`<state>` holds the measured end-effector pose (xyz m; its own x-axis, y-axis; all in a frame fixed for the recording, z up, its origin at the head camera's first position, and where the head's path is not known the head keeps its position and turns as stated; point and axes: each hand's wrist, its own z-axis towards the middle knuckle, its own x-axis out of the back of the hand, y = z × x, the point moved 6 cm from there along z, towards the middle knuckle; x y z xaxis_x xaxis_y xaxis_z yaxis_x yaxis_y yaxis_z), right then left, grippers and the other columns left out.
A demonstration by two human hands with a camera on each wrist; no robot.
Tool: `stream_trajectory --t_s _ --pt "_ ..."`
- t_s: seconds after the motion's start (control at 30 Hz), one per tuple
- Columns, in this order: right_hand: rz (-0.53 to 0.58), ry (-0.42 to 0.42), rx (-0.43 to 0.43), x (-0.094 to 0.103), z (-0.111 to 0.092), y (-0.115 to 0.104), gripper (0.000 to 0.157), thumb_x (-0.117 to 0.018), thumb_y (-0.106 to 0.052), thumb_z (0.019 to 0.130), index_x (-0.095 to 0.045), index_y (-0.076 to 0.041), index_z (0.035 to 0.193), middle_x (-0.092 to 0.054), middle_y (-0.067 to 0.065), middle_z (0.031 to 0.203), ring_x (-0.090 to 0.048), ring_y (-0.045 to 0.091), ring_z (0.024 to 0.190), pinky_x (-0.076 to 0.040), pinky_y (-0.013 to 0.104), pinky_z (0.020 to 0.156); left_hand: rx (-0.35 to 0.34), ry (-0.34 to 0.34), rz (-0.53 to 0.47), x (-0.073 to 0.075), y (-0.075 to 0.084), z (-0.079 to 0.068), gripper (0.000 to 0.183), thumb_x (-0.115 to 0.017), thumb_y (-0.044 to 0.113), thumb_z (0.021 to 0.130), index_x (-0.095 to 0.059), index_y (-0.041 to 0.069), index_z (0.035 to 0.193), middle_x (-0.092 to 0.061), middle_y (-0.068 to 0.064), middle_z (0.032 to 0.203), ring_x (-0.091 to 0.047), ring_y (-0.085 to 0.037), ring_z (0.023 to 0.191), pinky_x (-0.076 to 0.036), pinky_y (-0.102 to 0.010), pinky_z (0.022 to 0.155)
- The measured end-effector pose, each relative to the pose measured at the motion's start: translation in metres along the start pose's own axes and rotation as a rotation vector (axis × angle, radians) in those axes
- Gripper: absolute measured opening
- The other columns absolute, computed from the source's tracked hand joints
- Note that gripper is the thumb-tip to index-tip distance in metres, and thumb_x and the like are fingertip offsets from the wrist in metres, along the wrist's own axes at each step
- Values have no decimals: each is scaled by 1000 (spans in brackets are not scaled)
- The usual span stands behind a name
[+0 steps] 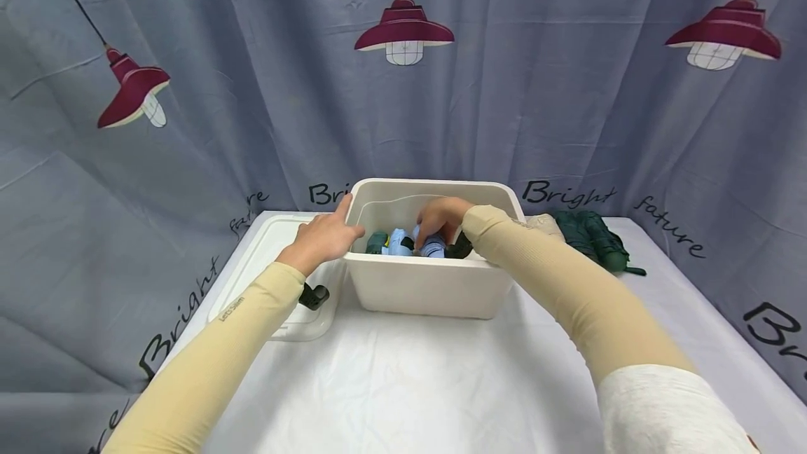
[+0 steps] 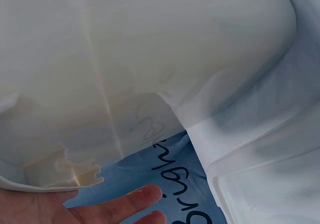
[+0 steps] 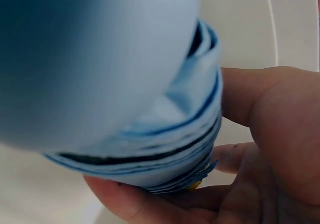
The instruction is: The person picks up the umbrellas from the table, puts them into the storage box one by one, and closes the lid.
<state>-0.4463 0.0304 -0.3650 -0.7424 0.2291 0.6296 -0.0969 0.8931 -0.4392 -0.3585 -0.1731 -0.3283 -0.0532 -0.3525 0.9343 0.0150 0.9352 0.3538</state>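
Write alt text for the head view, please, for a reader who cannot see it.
A person's right hand reaches into a white bin and grips a light-blue bundle, while their left hand is at the bin's left side. A white lid lies to the left, dark green bundles to the right, on a white table.

white bin, outer wall filling upper left. left hand at lower edge, against the rim, two fingers extended. beyond: blue cloth, black script. white surface right.
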Motion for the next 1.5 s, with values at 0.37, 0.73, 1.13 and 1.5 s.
stream_trajectory --t_s 0.37,0.73,1.13,1.5 --pt "-40 -54 -19 -4 4 1 40 -71 -20 91 -58 3 121 -62 8 98 -62 20 90 -55 36 82 -5 9 5 1 3 2 84 -46 51 95 -5 27 164 -56 -15 146 -54 -35 130 -33 -65 105" --pt "-57 -47 -13 -5 8 3 49 -73 -21 90 -56 3 129 -62 10 112 -64 25 101 -53 42 95 -1 -1 -3 -2 4 2 83 -45 50 95 -4 28 164 -56 -16 145 -54 -35 130 -33 -65 106" --pt "144 -151 8 -9 12 3 78 -64 -1 93 -19 8 156 -28 23 162 -63 29 109 -55 36 90 -1 -7 5 1 4 1 84 -46 50 95 -4 27 164 -55 -16 146 -54 -35 130 -34 -66 105" --pt "154 -190 30 -10 13 1 81 -63 -1 94 -17 2 160 -22 21 165 -65 32 104 -57 39 85 5 -10 6 1 2 1 85 -46 49 95 -2 27 164 -56 -17 145 -55 -36 129 -34 -65 105"
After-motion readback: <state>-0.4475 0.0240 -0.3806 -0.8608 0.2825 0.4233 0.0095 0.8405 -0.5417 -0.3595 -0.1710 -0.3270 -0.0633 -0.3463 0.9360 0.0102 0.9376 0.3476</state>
